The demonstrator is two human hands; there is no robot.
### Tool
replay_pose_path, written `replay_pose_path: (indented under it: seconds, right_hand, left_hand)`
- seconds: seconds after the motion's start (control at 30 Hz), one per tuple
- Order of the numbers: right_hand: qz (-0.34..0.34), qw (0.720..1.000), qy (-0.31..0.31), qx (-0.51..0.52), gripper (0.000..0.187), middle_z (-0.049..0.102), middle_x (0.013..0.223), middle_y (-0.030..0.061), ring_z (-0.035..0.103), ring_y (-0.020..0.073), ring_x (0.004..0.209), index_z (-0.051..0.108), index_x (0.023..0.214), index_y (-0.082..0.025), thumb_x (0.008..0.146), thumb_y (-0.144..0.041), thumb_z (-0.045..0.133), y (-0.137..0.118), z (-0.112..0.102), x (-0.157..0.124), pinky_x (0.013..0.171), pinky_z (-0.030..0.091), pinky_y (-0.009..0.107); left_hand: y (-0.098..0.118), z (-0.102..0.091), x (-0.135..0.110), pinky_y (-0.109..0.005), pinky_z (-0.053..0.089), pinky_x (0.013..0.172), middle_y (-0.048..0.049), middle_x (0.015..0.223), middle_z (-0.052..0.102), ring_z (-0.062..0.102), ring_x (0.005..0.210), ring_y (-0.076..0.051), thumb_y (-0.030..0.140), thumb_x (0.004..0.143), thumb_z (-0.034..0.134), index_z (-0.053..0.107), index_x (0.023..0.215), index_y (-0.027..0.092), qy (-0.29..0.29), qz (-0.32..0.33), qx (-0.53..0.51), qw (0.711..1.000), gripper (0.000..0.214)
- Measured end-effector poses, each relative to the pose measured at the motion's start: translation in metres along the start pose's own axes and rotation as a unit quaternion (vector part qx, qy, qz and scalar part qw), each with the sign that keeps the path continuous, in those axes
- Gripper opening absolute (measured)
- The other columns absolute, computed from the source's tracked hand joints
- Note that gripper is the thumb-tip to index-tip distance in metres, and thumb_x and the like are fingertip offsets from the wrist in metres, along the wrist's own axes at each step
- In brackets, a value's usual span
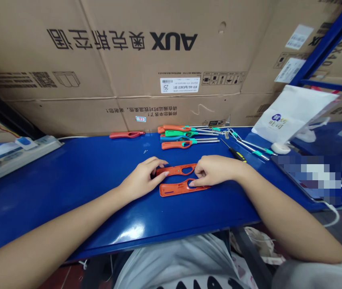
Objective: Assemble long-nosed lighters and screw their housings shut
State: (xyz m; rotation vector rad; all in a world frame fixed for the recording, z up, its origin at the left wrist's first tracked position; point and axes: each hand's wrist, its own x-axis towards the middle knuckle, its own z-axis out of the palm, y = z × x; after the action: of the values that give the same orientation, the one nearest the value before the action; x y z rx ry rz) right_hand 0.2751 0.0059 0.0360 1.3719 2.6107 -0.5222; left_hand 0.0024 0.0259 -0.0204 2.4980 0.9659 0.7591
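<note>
Two orange lighter handle halves lie side by side on the blue table, hollow side up. My left hand (145, 176) has its thumb and fingers around the left end of the upper handle half (177, 170). Curled over the right ends of both pieces is my right hand (211, 170). Its thumb tip reaches the trigger opening of the lower handle half (171, 190), while its fingers pinch at the upper half's right end. What lies beneath those fingers is hidden.
Behind the hands lie several long lighters (177, 145) with metal tubes, a red lighter handle (125, 135) and a screwdriver (237, 154). A white bag (291, 112), white mouse (280, 148) and tablet-like device (297, 176) are on the right. A large cardboard box (128, 72) stands behind the table (68, 192).
</note>
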Motion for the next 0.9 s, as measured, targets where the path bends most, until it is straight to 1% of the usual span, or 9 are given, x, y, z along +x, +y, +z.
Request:
replay_pose_path:
  seconds: [0.1, 0.13, 0.2, 0.27, 0.3, 0.4, 0.5, 0.73, 0.9]
  right_hand:
    - [-0.019, 0.998, 0.063, -0.018, 0.041, 0.059, 0.062, -0.0014, 0.048, 0.0117, 0.056, 0.056, 0.064, -0.019, 0.083, -0.054, 0.068, 0.0, -0.002, 0.0, 0.053, 0.026, 0.026]
    - [-0.033, 0.995, 0.09, -0.018, 0.037, 0.062, 0.069, -0.0007, 0.051, 0.0129, 0.062, 0.058, 0.07, -0.019, 0.083, -0.052, 0.07, 0.0, -0.002, 0.0, 0.055, 0.029, 0.026]
    - [-0.066, 0.989, 0.129, -0.005, 0.029, 0.067, 0.088, 0.0013, 0.058, 0.0153, 0.076, 0.063, 0.086, -0.02, 0.081, -0.047, 0.073, 0.001, -0.001, 0.0, 0.061, 0.034, 0.025]
    - [-0.094, 0.986, 0.136, 0.013, 0.027, 0.067, 0.104, 0.0031, 0.061, 0.0169, 0.087, 0.065, 0.1, -0.021, 0.082, -0.039, 0.073, 0.001, 0.002, 0.001, 0.067, 0.038, 0.025]
    - [-0.104, 0.986, 0.13, 0.017, 0.025, 0.067, 0.107, 0.0034, 0.062, 0.0171, 0.089, 0.066, 0.103, -0.021, 0.083, -0.035, 0.072, 0.001, 0.003, 0.002, 0.069, 0.039, 0.025]
    - [-0.116, 0.987, 0.106, 0.017, 0.015, 0.067, 0.103, 0.0032, 0.062, 0.0162, 0.086, 0.068, 0.1, -0.02, 0.086, -0.025, 0.067, 0.001, 0.008, 0.005, 0.07, 0.04, 0.025]
    - [-0.115, 0.988, 0.099, 0.009, 0.009, 0.068, 0.096, 0.0032, 0.061, 0.0156, 0.082, 0.068, 0.094, -0.018, 0.086, -0.021, 0.064, 0.002, 0.009, 0.007, 0.068, 0.039, 0.025]
    - [-0.109, 0.989, 0.102, -0.009, 0.007, 0.068, 0.094, 0.003, 0.06, 0.0158, 0.08, 0.068, 0.091, -0.019, 0.085, -0.02, 0.064, 0.003, 0.008, 0.005, 0.066, 0.036, 0.025]
    - [-0.108, 0.989, 0.099, -0.01, 0.007, 0.068, 0.093, 0.0034, 0.059, 0.0161, 0.079, 0.067, 0.089, -0.018, 0.084, -0.021, 0.064, 0.002, 0.008, 0.005, 0.066, 0.036, 0.026]
  left_hand:
    - [0.006, -0.003, 0.0, -0.036, 0.05, 0.087, -0.0065, 0.104, 0.068, 0.061, 0.091, -0.019, 0.032, 0.096, 0.059, 0.068, 0.109, 0.018, 0.017, 0.031, 0.019, 0.999, 0.021]
    - [0.008, -0.004, 0.0, -0.037, 0.049, 0.091, -0.006, 0.103, 0.068, 0.06, 0.094, -0.02, 0.03, 0.095, 0.06, 0.069, 0.104, 0.018, 0.015, 0.047, 0.024, 0.998, 0.018]
    - [0.011, -0.006, -0.001, -0.038, 0.048, 0.092, -0.0051, 0.1, 0.069, 0.06, 0.095, -0.021, 0.029, 0.093, 0.062, 0.069, 0.097, 0.019, 0.004, 0.073, 0.023, 0.997, 0.013]
    - [0.012, -0.006, -0.002, -0.038, 0.049, 0.091, -0.0048, 0.098, 0.07, 0.06, 0.095, -0.022, 0.027, 0.09, 0.064, 0.069, 0.097, 0.019, -0.014, 0.084, 0.014, 0.996, 0.012]
    - [0.013, -0.007, -0.002, -0.038, 0.049, 0.09, -0.0048, 0.098, 0.071, 0.06, 0.096, -0.022, 0.026, 0.088, 0.066, 0.069, 0.099, 0.019, -0.024, 0.085, 0.01, 0.996, 0.014]
    - [0.013, -0.007, -0.002, -0.039, 0.049, 0.091, -0.0053, 0.101, 0.071, 0.061, 0.097, -0.023, 0.021, 0.083, 0.067, 0.069, 0.103, 0.019, -0.047, 0.086, 0.002, 0.995, 0.021]
    - [0.012, -0.006, -0.001, -0.039, 0.05, 0.091, -0.0055, 0.103, 0.072, 0.062, 0.098, -0.022, 0.018, 0.084, 0.064, 0.069, 0.105, 0.019, -0.054, 0.087, -0.007, 0.995, 0.022]
    - [0.009, -0.004, -0.001, -0.037, 0.05, 0.09, -0.0048, 0.102, 0.073, 0.064, 0.095, -0.021, 0.017, 0.088, 0.06, 0.069, 0.106, 0.019, -0.051, 0.094, -0.018, 0.994, 0.02]
    - [0.011, -0.006, -0.001, -0.036, 0.051, 0.088, -0.0053, 0.099, 0.073, 0.064, 0.094, -0.02, 0.017, 0.09, 0.058, 0.069, 0.105, 0.019, -0.055, 0.103, -0.022, 0.993, 0.018]
